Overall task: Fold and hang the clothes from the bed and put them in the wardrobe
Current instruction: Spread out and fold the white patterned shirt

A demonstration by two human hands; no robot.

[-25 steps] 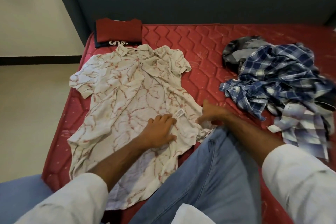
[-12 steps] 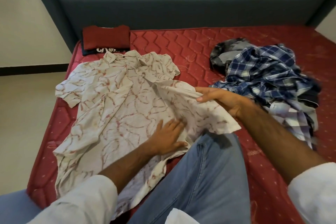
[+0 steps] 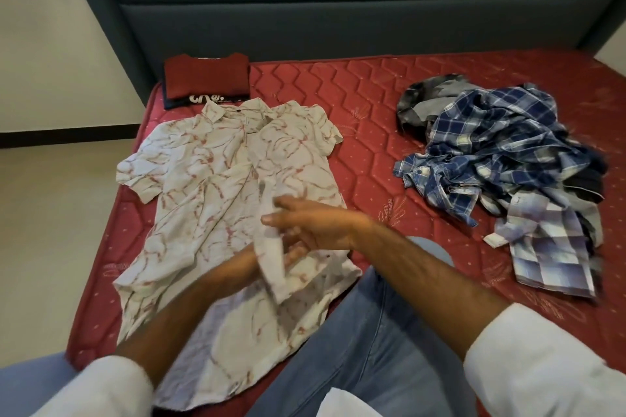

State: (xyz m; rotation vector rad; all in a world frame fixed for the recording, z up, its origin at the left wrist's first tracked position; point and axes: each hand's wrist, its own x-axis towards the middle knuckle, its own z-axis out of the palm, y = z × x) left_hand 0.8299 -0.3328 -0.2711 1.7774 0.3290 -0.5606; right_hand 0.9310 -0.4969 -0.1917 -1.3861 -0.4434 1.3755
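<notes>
Mostly undone: folded red top (image 3: pixel 206 79) by headboard; patterned shirt (image 3: pixel 216 200) mid-fold, right hand (image 3: pixel 315 227) fingers pinching front edge; left hand (image 3: pixel 291 252) hidden, cannot tell; plaid pile (image 3: pixel 501 162) waits.

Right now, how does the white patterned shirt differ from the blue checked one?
The white patterned shirt lies spread flat, collar toward the headboard; the blue checked shirt sits crumpled in a heap with other clothes. The white one is under both hands; the checked one is untouched. Both lie on the red mattress.
</notes>
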